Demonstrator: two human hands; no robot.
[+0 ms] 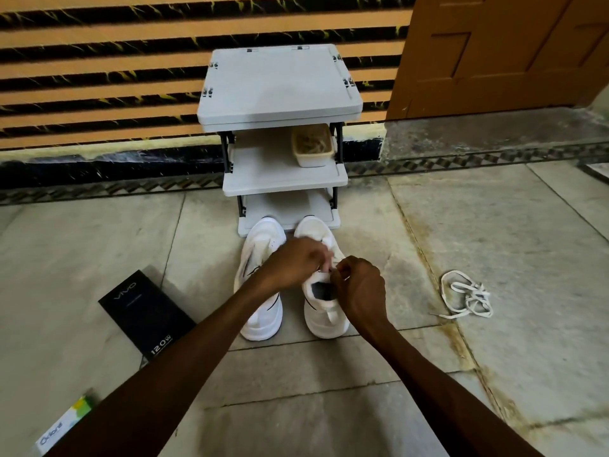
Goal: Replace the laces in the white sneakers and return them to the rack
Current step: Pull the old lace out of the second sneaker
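Observation:
Two white sneakers stand side by side on the floor, toes toward the rack: the left sneaker (262, 311) and the right sneaker (324, 316). My left hand (293, 262) reaches across the left shoe and pinches the lace at the right sneaker's tongue. Facing it, my right hand (361, 288) pinches the same lace with curled fingers. The lace itself is mostly hidden between the fingers. A loose white lace (468, 296) lies in a tangle on the floor to the right. The grey three-shelf rack (280, 90) stands against the wall behind the shoes.
A cream tub (313, 155) holding laces sits on the rack's middle shelf, at its right. A black phone box (145, 313) lies on the floor left of the shoes, and a green-and-white box (64, 425) near the bottom left corner. A wooden door (507, 51) is at the back right.

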